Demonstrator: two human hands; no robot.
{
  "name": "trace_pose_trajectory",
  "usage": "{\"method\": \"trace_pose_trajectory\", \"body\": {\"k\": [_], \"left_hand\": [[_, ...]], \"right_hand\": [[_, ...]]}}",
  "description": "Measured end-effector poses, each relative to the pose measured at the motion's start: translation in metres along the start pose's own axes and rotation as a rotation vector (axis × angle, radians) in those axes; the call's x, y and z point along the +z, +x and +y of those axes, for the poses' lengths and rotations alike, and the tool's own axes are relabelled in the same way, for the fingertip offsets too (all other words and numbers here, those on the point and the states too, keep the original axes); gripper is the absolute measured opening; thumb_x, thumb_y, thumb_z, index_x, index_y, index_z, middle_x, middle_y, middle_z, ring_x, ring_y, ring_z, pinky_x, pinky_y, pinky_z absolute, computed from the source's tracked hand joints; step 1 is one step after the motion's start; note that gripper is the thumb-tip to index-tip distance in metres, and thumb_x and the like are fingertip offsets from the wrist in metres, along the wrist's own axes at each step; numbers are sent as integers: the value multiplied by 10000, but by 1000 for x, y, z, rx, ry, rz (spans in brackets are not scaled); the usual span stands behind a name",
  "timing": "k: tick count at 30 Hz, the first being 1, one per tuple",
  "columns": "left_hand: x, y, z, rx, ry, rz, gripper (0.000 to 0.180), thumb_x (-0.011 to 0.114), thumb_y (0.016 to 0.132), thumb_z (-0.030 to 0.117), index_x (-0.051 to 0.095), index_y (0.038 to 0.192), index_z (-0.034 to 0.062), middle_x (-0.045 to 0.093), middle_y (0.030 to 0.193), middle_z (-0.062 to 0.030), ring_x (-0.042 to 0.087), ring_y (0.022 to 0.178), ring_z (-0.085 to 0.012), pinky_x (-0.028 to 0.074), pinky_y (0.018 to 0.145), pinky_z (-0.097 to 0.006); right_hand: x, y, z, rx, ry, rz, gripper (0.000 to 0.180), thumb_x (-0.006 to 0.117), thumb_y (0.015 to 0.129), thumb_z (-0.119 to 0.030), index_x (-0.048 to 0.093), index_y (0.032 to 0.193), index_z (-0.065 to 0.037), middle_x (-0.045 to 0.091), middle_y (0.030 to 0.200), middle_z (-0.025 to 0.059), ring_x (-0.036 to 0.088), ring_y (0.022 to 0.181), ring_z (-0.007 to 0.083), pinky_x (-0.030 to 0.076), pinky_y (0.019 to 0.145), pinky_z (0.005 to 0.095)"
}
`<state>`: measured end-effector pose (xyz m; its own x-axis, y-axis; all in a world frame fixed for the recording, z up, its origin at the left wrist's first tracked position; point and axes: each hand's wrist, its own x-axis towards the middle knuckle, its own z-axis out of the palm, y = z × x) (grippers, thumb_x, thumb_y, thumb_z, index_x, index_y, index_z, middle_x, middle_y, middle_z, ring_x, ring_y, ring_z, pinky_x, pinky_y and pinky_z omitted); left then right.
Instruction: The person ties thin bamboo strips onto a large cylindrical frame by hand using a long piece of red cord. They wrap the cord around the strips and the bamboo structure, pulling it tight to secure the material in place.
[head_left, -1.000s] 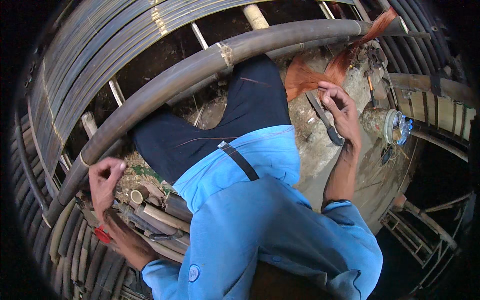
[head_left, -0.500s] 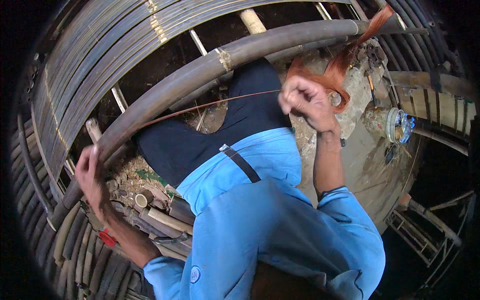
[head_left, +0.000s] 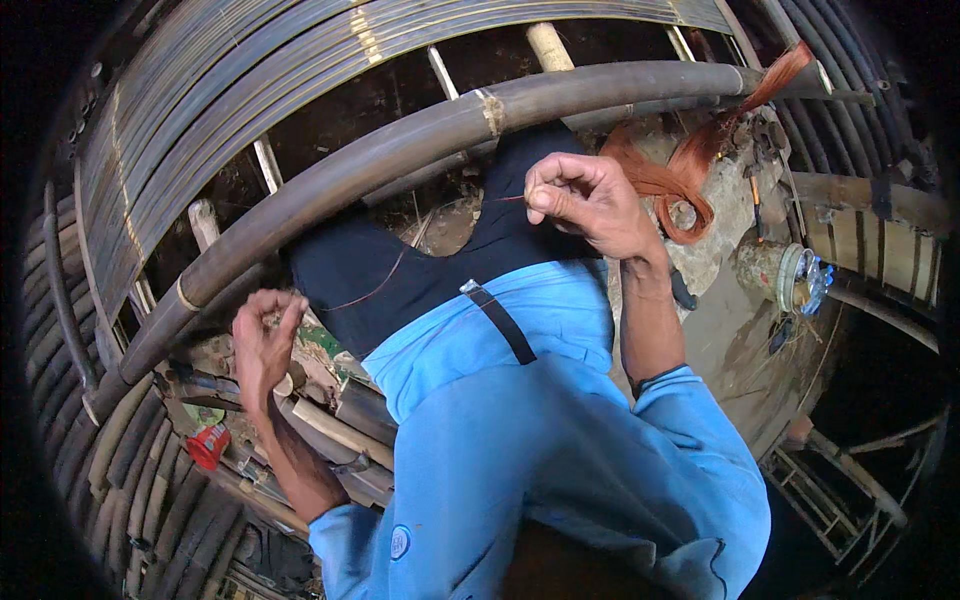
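My right hand (head_left: 598, 208) is closed in a pinch, with a thin reddish-brown strand (head_left: 376, 290) coming out from the thumb and forefinger. The strand hangs slack over my dark-clad lap and reaches the fingertips of my left hand (head_left: 262, 345), which are also pinched together. Part of it is lost against the dark cloth. Beyond both hands, a thick brown bamboo pole (head_left: 380, 152) lies across in front of me, with pale nodes. A hank of copper-red fibre (head_left: 690, 160) hangs over the pole's right end, its lower part curled near my right hand.
Split bamboo strips (head_left: 250, 90) form a wide slatted surface at the far left. Bamboo poles (head_left: 140, 480) are stacked at lower left, near a red cup-like thing (head_left: 207, 446). To the right stand a clear plastic jar (head_left: 775, 272) and a tool with an orange handle (head_left: 756, 205).
My left hand has come away from the pole, moving right and nearer to me. My right hand has shifted slightly left. The strand, taut before, now sags.
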<state>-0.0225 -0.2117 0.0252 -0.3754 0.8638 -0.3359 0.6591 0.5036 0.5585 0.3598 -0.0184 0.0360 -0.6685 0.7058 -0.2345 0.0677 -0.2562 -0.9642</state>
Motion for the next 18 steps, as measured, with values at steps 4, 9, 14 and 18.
{"method": "trace_pose_trajectory", "body": {"k": [4,9,14,18], "left_hand": [[25,31,76,584,142,376,373,743,831,128,647,1173,17,666,1103,-141,659,966,-275,492,885,-367],[79,11,203,265,-1009,-402,460,693,893,53,562,1330,3,678,1098,-87,648,900,-112,523,734,-223],[104,22,191,212,-863,-381,167,666,936,126,751,950,-17,663,791,0,482,647,-47,380,568,-208],[102,29,154,172,-761,-262,192,670,940,207,742,954,29,590,669,26,443,578,-28,308,513,-198]], "right_hand": [[1,0,-7,-123,-99,14,162,650,958,-161,677,948,-1,667,836,26,599,789,76,481,724,238],[19,-3,-25,-272,-217,-23,123,659,951,-110,670,958,12,657,908,40,607,816,102,498,769,264],[-4,-18,-14,-162,-287,243,193,683,932,-206,686,939,-13,677,825,24,593,778,65,486,706,258],[-24,-29,25,-203,-465,507,182,717,888,-190,699,953,-21,687,878,38,612,816,103,489,729,268]]}}
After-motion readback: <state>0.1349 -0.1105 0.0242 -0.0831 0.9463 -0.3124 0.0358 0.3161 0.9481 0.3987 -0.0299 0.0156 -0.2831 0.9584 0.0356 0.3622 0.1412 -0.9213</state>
